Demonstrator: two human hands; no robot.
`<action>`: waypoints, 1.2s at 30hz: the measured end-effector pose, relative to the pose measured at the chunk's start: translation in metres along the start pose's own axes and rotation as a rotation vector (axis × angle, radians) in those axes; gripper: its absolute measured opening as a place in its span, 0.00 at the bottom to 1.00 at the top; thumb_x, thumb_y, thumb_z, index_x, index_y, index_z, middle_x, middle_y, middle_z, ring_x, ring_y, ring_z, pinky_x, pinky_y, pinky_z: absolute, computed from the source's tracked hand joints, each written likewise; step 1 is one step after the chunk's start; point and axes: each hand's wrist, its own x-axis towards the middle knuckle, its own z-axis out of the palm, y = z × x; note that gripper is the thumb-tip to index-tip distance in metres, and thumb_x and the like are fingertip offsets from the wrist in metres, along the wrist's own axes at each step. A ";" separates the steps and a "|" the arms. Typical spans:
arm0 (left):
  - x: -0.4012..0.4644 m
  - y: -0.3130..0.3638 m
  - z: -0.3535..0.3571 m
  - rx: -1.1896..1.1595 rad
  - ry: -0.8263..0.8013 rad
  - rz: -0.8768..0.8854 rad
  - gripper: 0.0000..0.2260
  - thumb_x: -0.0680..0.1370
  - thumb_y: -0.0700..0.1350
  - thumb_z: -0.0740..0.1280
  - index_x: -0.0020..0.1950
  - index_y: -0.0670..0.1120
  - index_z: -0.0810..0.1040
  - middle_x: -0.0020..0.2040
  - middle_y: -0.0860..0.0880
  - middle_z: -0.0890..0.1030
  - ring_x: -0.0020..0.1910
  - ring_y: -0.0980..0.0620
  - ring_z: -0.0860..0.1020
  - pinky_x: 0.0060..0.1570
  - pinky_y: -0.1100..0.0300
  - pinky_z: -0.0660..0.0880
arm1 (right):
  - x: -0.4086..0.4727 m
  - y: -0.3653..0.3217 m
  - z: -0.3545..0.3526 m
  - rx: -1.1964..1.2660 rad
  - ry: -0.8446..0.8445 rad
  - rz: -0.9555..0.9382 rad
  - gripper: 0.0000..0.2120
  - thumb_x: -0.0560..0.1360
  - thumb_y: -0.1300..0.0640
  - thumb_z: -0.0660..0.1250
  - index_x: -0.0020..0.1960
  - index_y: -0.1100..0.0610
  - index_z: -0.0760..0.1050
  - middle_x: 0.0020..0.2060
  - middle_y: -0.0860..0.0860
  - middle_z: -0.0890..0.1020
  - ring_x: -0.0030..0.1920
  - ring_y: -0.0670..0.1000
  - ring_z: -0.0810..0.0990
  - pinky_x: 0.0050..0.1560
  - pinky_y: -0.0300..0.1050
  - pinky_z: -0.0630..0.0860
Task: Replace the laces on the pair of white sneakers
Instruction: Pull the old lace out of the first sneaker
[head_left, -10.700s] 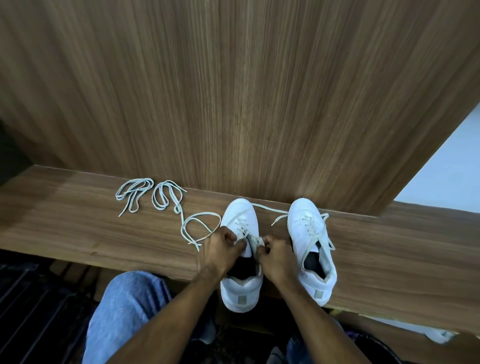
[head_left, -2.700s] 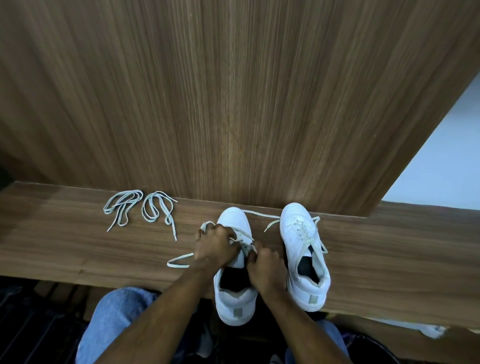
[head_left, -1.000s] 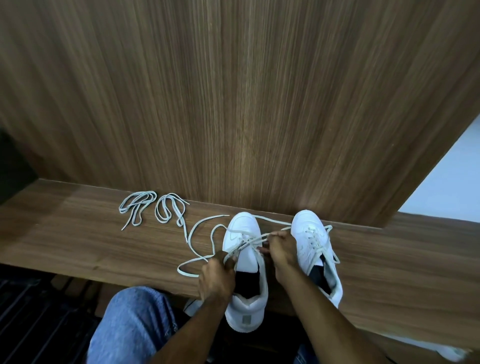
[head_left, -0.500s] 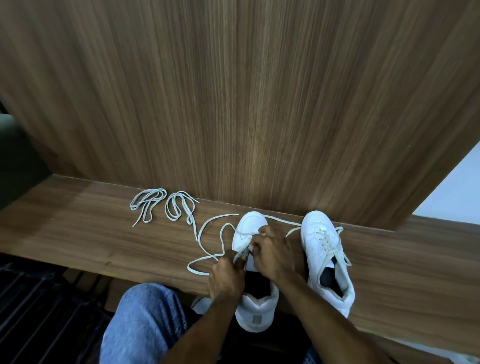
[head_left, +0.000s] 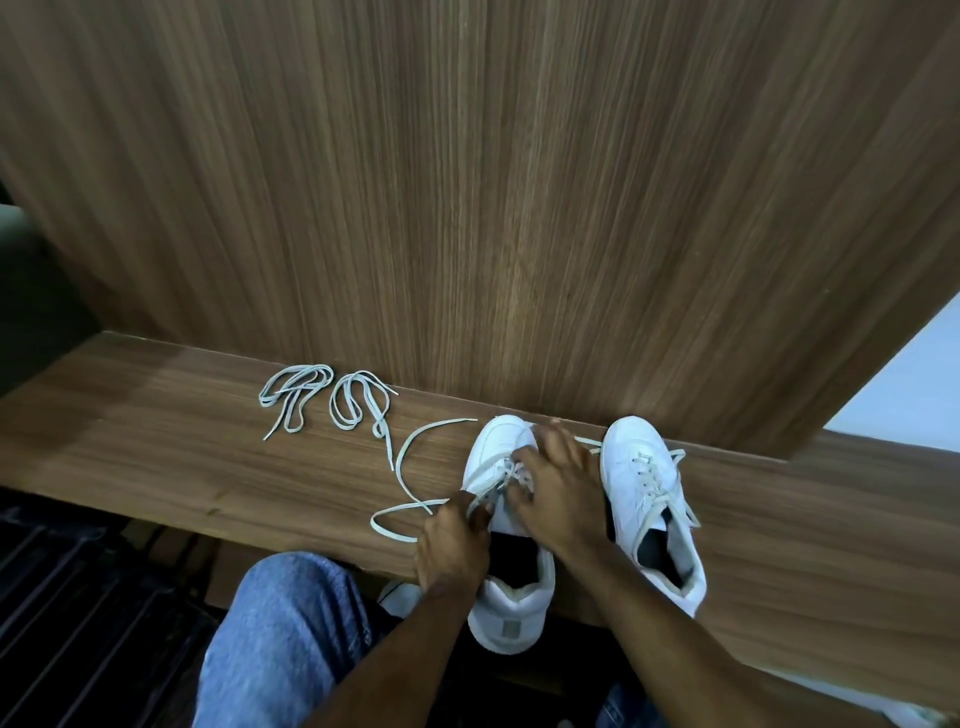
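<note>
Since half a second ago, right hand shifted onto left sneaker, fingers spread; left hand pinching old lace; unlacing underway.

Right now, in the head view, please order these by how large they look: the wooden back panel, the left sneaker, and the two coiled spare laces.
1. wooden back panel
2. left sneaker
3. The two coiled spare laces look alike in size; I would not rank them.
</note>
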 end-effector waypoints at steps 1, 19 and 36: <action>0.000 -0.001 -0.001 -0.001 -0.004 0.004 0.09 0.78 0.54 0.63 0.53 0.51 0.77 0.48 0.42 0.82 0.51 0.38 0.79 0.45 0.51 0.75 | 0.000 -0.004 0.004 -0.110 -0.082 -0.038 0.15 0.66 0.47 0.66 0.49 0.50 0.81 0.61 0.52 0.77 0.68 0.57 0.71 0.61 0.60 0.73; 0.001 -0.003 0.001 0.023 -0.011 0.007 0.12 0.79 0.57 0.61 0.54 0.50 0.77 0.51 0.43 0.82 0.52 0.37 0.78 0.46 0.51 0.74 | 0.047 0.024 -0.061 0.847 0.603 0.753 0.02 0.74 0.63 0.66 0.44 0.60 0.77 0.48 0.51 0.73 0.42 0.40 0.75 0.51 0.40 0.71; 0.000 -0.003 0.000 0.041 -0.007 0.018 0.12 0.79 0.57 0.61 0.52 0.50 0.77 0.49 0.41 0.82 0.51 0.36 0.78 0.44 0.52 0.72 | 0.011 0.003 -0.002 0.150 -0.250 0.132 0.05 0.74 0.55 0.64 0.42 0.50 0.78 0.50 0.48 0.75 0.53 0.53 0.76 0.53 0.49 0.74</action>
